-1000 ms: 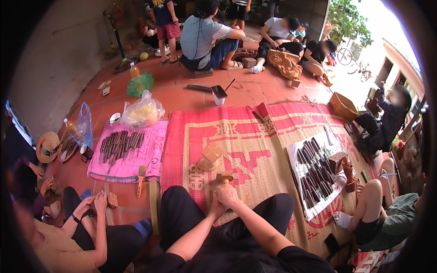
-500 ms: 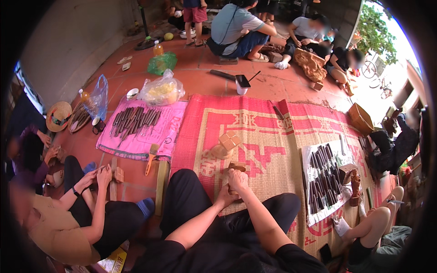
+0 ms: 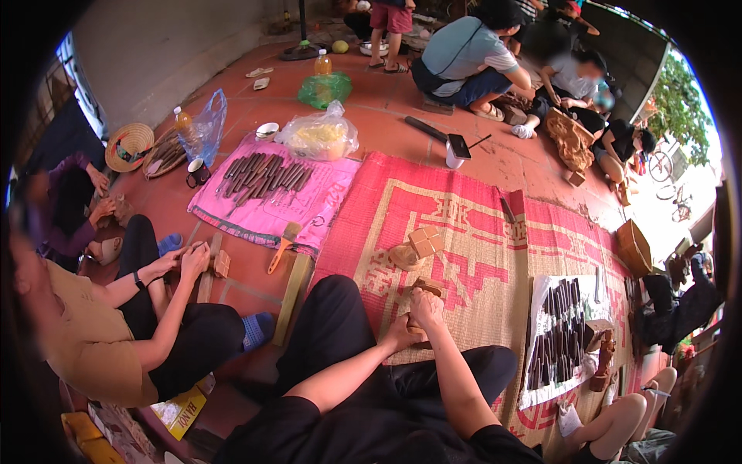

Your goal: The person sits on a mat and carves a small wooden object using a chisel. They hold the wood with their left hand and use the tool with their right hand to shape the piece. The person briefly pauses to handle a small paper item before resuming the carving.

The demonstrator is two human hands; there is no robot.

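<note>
My right hand (image 3: 427, 308) is closed over a small brown wooden piece (image 3: 427, 287), whose top edge shows beyond the knuckles. My left hand (image 3: 402, 335) is closed low on the same piece, just nearer to me and to the left. Most of it is hidden by my fingers, so its shape is hard to tell, and no tool can be made out in either hand. Beyond my hands, a light wooden block (image 3: 425, 241) with a cross line on its face stands on the red and straw-coloured mat (image 3: 479, 325). A rounded pale wooden piece (image 3: 403, 257) touches its left side.
Many dark-handled carving tools (image 3: 259, 178) lie on a pink cloth (image 3: 224, 213), beside a brush (image 3: 284, 247). More tools (image 3: 560, 325) lie on a white sheet (image 3: 541, 394) to the right. A seated person (image 3: 100, 325) works close on the left; bare legs (image 3: 618, 417) are at lower right.
My view has turned left, so the surroundings sit farther right in the picture. Both hands stay closed around the wooden piece in front of my lap.
</note>
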